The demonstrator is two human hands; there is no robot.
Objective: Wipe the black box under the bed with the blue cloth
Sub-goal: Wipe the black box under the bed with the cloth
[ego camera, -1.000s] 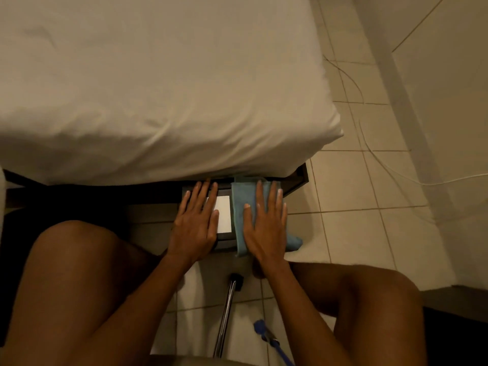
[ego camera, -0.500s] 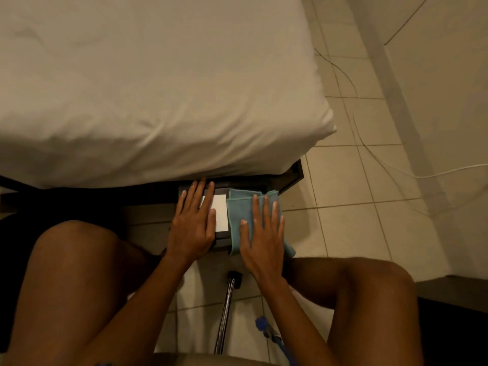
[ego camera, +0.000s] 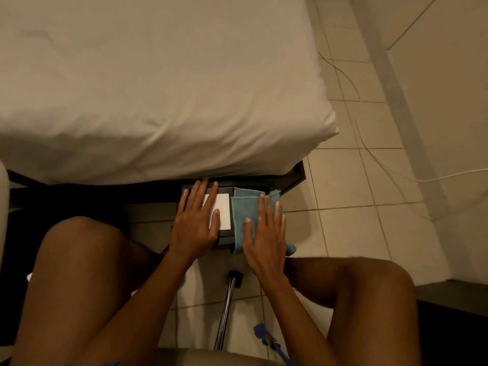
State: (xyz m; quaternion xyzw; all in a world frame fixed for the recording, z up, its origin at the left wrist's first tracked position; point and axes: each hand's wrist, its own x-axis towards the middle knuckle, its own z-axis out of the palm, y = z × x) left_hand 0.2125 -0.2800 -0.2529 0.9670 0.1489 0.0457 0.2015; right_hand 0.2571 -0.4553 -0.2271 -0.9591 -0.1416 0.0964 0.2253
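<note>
The black box (ego camera: 224,238) sits on the floor, its far end under the bed (ego camera: 158,101). A white label (ego camera: 224,211) shows on its lid. My left hand (ego camera: 196,223) lies flat on the left part of the lid, fingers spread, partly covering the label. The blue cloth (ego camera: 244,207) is spread over the right part of the box and hangs over its near edge. My right hand (ego camera: 264,239) presses flat on the cloth, fingers pointing toward the bed.
The white mattress overhangs a dark bed frame corner (ego camera: 296,175). A chrome chair leg (ego camera: 227,307) and a blue object (ego camera: 266,336) lie between my knees. A white cable (ego camera: 396,171) crosses the tiled floor on the right, near the wall (ego camera: 435,101). Dark furniture (ego camera: 454,318) stands at lower right.
My right hand has drawn back toward me over the cloth, so more cloth shows beyond the fingertips. The left hand has stayed on the lid.
</note>
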